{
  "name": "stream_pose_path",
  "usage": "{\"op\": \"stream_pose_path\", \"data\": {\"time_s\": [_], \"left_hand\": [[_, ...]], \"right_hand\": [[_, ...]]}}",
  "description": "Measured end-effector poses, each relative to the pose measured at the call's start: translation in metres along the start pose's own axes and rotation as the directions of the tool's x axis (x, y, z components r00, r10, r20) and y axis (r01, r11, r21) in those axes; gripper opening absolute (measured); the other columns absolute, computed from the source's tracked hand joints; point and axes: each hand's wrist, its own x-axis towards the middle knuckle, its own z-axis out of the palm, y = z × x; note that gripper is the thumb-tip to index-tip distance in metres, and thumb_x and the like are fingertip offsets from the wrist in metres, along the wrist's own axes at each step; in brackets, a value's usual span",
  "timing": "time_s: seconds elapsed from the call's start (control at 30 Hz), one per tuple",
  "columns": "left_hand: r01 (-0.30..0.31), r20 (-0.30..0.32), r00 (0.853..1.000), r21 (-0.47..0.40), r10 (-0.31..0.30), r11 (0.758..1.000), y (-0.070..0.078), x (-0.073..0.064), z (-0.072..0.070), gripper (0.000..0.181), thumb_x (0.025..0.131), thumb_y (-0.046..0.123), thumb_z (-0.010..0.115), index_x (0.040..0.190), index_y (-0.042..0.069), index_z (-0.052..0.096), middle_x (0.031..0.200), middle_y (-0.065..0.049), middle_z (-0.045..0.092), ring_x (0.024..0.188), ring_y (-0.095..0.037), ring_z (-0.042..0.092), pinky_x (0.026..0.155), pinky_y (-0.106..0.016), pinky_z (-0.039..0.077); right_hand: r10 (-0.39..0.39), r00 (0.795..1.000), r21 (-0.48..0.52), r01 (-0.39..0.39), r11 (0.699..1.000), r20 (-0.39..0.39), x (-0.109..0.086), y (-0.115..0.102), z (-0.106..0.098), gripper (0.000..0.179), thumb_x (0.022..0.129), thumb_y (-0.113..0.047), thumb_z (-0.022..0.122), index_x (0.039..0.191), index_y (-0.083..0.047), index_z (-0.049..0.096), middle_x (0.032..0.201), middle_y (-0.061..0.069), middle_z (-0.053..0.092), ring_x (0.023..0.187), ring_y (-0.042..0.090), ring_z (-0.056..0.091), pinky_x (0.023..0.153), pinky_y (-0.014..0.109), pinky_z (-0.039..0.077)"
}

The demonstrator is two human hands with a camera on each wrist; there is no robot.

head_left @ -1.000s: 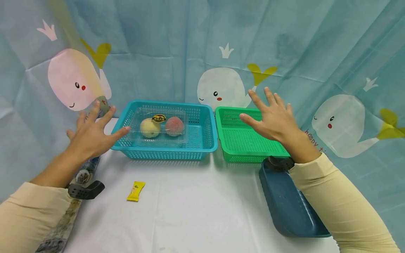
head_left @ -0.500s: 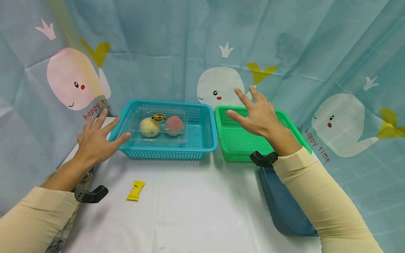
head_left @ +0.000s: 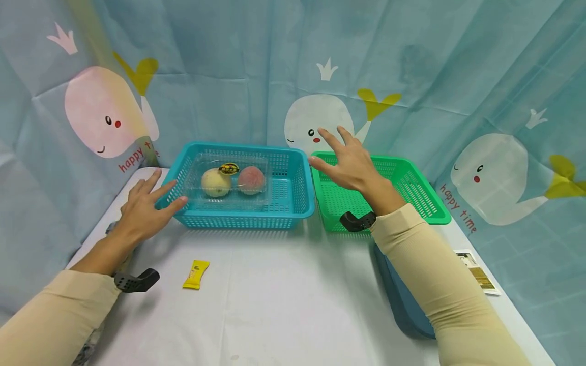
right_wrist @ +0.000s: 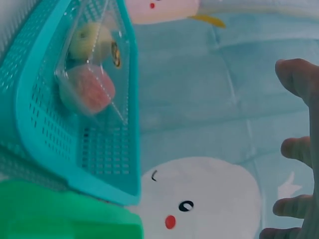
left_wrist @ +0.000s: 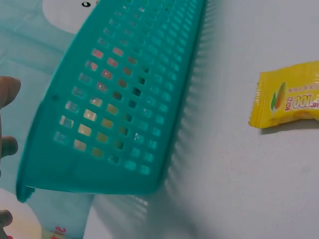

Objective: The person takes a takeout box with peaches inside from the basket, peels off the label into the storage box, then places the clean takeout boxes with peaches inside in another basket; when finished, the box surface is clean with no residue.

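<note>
My left hand (head_left: 145, 211), fingers spread and holding nothing, hovers by the left end of the blue basket (head_left: 293, 206). Over the green basket (head_left: 352, 211) is my right hand (head_left: 352, 165), its fingers apart and nothing in them. In the blue basket lies a clear plastic box (head_left: 201, 198) with a dark and yellow label. Inside the box are a pale yellow peach-like fruit (head_left: 215, 184) and a reddish one (head_left: 251, 181). In the left wrist view, the blue basket's perforated side fills the middle, with a yellow wrapped snack (left_wrist: 289, 94) to its right.
The snack lies on the white tabletop (head_left: 284, 290). A dark blue tray (head_left: 403, 295) stands at right, partly under my right sleeve. Beyond that sleeve is a flat printed packet (head_left: 480, 277). A patterned item (head_left: 89, 345) lies under my left arm. A whale-print curtain (head_left: 220, 66) hangs behind.
My right hand has moved left over the green basket toward the blue one, uncovering the printed packet. My left hand has shifted slightly right and down. The baskets and snack stay in place.
</note>
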Motion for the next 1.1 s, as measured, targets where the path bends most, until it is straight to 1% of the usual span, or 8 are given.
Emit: {"op": "stream_pose_path", "data": {"time_s": [0.1,0.23,0.47,0.6,0.73,0.9,1.1], "left_hand": [[0.009,0.017,1.0,-0.007,-0.009,1.0,-0.003,0.001,0.004,0.074,0.095,0.056,0.045,0.146,0.004,0.038,0.16,-0.014,0.005,0.14,-0.047,-0.004,0.094,-0.079,0.006],[0.007,0.021,1.0,-0.02,-0.006,1.0,-0.009,0.003,0.009,0.072,0.096,0.055,0.046,0.145,0.002,0.04,0.16,-0.014,0.006,0.141,-0.047,-0.003,0.094,-0.079,0.006],[0.004,0.021,1.0,-0.036,-0.004,0.999,-0.017,0.003,0.015,0.071,0.096,0.053,0.047,0.143,0.0,0.043,0.159,-0.016,0.01,0.14,-0.048,0.0,0.094,-0.079,0.005],[0.007,0.016,1.0,-0.031,-0.007,1.0,-0.017,0.002,0.017,0.072,0.096,0.053,0.046,0.143,-0.001,0.042,0.159,-0.016,0.011,0.14,-0.048,0.001,0.094,-0.079,0.005],[-0.007,0.002,1.0,-0.018,0.007,1.0,-0.015,0.002,0.018,0.073,0.096,0.053,0.046,0.142,-0.003,0.042,0.158,-0.018,0.015,0.139,-0.049,0.008,0.094,-0.078,0.01],[-0.018,-0.001,1.0,-0.019,0.018,1.0,-0.017,0.0,0.02,0.072,0.098,0.052,0.043,0.143,-0.004,0.039,0.158,-0.016,0.013,0.138,-0.05,0.013,0.092,-0.076,0.017],[-0.021,-0.003,1.0,-0.028,0.021,0.999,-0.017,0.0,0.023,0.072,0.098,0.051,0.043,0.145,-0.004,0.036,0.159,-0.015,0.012,0.136,-0.051,0.016,0.091,-0.075,0.018]], "right_hand": [[-0.013,1.0,0.036,0.013,0.999,-0.003,0.007,-0.004,0.007,0.076,0.09,-0.065,0.046,0.154,-0.031,0.024,0.158,0.015,0.011,0.137,0.046,0.019,0.099,0.07,0.022],[-0.019,1.0,0.09,0.018,0.996,0.009,0.016,-0.011,0.017,0.075,0.09,-0.064,0.047,0.154,-0.031,0.025,0.158,0.013,0.011,0.138,0.044,0.019,0.1,0.066,0.026],[-0.007,0.999,0.164,-0.001,0.987,0.044,0.03,-0.018,0.034,0.074,0.09,-0.064,0.047,0.153,-0.033,0.026,0.158,0.01,0.012,0.14,0.036,0.019,0.101,0.061,0.029],[0.002,0.998,0.187,-0.014,0.982,0.063,0.036,-0.021,0.044,0.073,0.09,-0.064,0.048,0.153,-0.032,0.028,0.158,0.011,0.012,0.141,0.035,0.016,0.103,0.061,0.026],[0.015,0.996,0.217,-0.034,0.976,0.087,0.042,-0.026,0.055,0.074,0.09,-0.063,0.048,0.153,-0.03,0.028,0.158,0.012,0.013,0.141,0.036,0.017,0.105,0.061,0.024],[0.037,0.993,0.276,-0.068,0.959,0.116,0.05,-0.033,0.07,0.074,0.091,-0.062,0.049,0.153,-0.028,0.028,0.157,0.013,0.017,0.14,0.035,0.023,0.105,0.058,0.027],[0.054,0.984,0.316,-0.106,0.943,0.17,0.063,-0.04,0.088,0.074,0.091,-0.062,0.049,0.153,-0.028,0.028,0.155,0.012,0.024,0.138,0.033,0.027,0.103,0.057,0.03]]}}
